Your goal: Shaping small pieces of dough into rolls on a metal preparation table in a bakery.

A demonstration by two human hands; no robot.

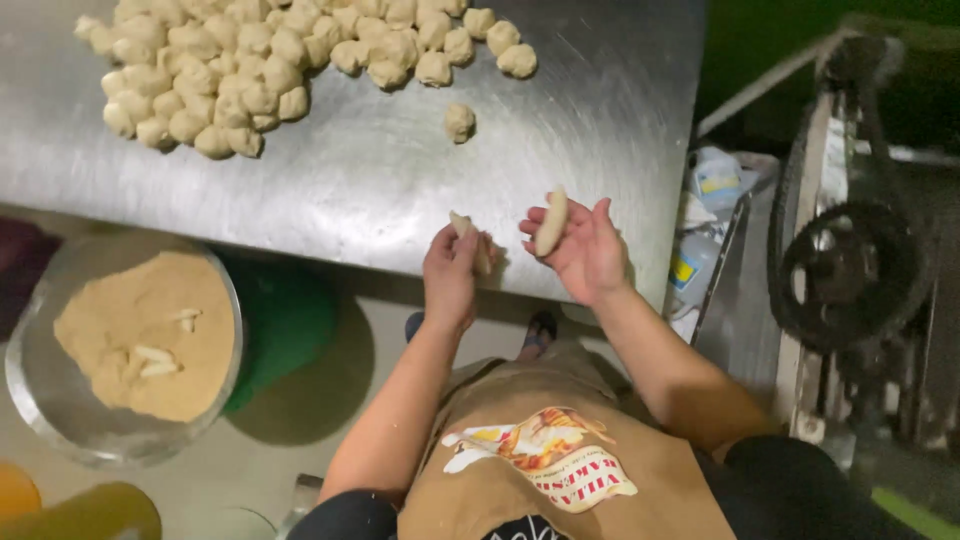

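steel fills the upper view: a scuffed metal table (400, 190) with its near edge just above both hands. the left hand (450, 275) has its fingers curled shut around a small dough piece (466, 232), whose pale tip pokes out above the knuckles. the right hand (583, 248) is cupped palm-up, fingers bent around an elongated dough piece (551, 222) standing nearly upright against the fingertips. the two hands sit close together but apart. further up the table, one lone dough ball (459, 121) lies by itself, and beyond it a big heap of dough balls (250, 70) crowds the far left corner. below the table on the left, a round metal bowl (30, 400) holds tan crumbs (140, 340) with a few pale pieces on top. a brown apron (560, 460) covers the person's front, and a belt-driven machine (850, 260) stands at right.
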